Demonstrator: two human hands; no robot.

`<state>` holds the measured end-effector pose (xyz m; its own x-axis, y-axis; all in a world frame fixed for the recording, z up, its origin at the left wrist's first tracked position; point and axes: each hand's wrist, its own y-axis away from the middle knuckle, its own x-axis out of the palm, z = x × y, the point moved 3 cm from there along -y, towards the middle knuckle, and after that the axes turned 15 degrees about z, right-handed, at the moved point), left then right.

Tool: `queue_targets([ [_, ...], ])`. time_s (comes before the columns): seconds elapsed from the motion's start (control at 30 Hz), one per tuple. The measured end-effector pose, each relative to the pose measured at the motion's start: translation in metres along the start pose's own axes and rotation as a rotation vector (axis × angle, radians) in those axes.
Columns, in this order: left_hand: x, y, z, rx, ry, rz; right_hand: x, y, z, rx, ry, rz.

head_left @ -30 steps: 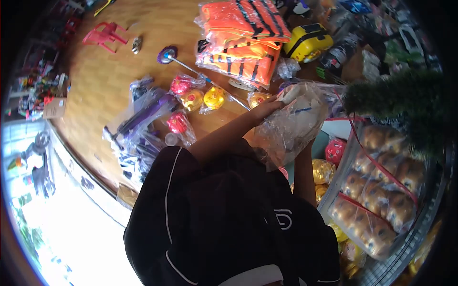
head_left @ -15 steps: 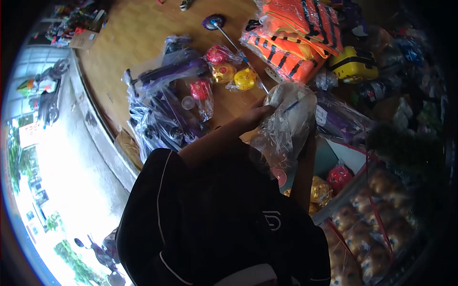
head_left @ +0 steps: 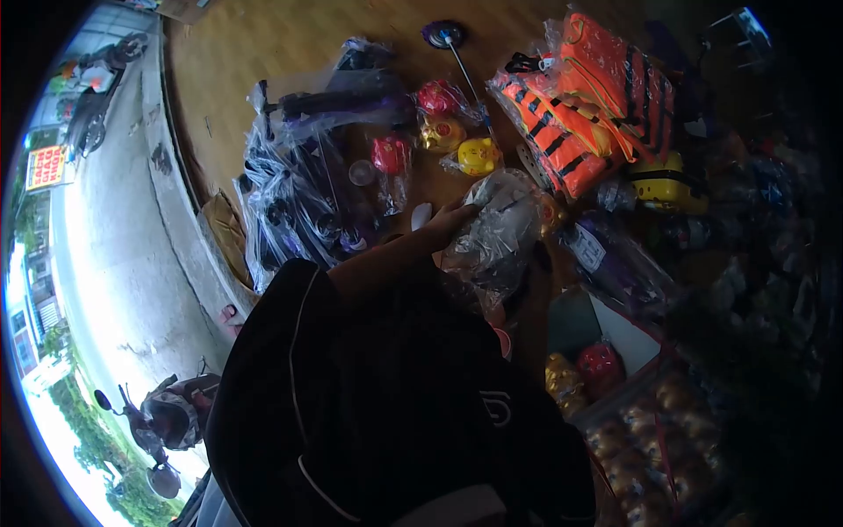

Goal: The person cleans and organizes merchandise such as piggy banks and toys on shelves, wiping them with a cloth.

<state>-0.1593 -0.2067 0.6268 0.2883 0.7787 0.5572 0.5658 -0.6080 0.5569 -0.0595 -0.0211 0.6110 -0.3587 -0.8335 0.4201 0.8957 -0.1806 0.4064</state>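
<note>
Evidently the left hand (head_left: 452, 215) is gripping, fingers closed, a crinkly clear plastic bag (head_left: 496, 237), probably light, soft and slippery, while the right hand's fingers are hiding behind it.

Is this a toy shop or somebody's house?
Most likely a toy shop open to the street: plastic-wrapped red and yellow toys and bagged purple scooters lie on the wooden floor, beside stacked orange life vests.

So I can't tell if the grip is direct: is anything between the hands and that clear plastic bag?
Nothing visible. The left hand lies right on the clear plastic bag, fingers against the film. The right hand is hidden behind the bag, only its forearm showing below, so its contact cannot be seen.
</note>
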Motion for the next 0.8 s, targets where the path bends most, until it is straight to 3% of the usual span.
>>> queue_targets([
  [0.13, -0.052, -0.001, -0.006, 0.088, 0.194, -0.04, -0.002, -0.036, -0.012, 0.083, 0.028, 0.012],
  [0.2, -0.088, 0.003, 0.004, 0.157, 0.233, -0.103, -0.021, -0.068, -0.048, 0.219, -0.545, 0.639],
  [0.23, -0.101, 0.013, 0.004, 0.208, 0.268, -0.146, -0.001, -0.07, -0.043, 0.245, -0.548, 0.654],
  [0.3, -0.142, 0.022, 0.018, 0.288, 0.277, -0.2, 0.037, -0.067, -0.015, 0.322, -0.18, 0.03],
  [0.4, -0.164, 0.049, 0.022, 0.391, 0.337, -0.21, 0.054, -0.085, -0.019, 0.41, -0.104, -0.046],
  [0.5, -0.159, 0.075, 0.025, 0.356, 0.414, -0.347, 0.048, -0.101, -0.05, 0.455, -0.174, 0.086],
  [0.53, -0.166, 0.078, 0.04, 0.352, 0.413, -0.361, 0.042, -0.1, -0.057, 0.469, -0.179, 0.09],
  [0.63, -0.216, 0.079, 0.093, 0.222, 0.163, -0.69, 0.043, -0.088, -0.073, 0.518, -0.202, 0.055],
  [0.73, -0.201, 0.079, 0.113, 0.166, 0.315, -0.713, 0.016, -0.069, -0.092, 0.559, -0.175, -0.006],
  [0.8, -0.208, 0.066, 0.142, 0.174, 0.274, -0.721, -0.009, -0.063, -0.117, 0.597, -0.344, 0.005],
])
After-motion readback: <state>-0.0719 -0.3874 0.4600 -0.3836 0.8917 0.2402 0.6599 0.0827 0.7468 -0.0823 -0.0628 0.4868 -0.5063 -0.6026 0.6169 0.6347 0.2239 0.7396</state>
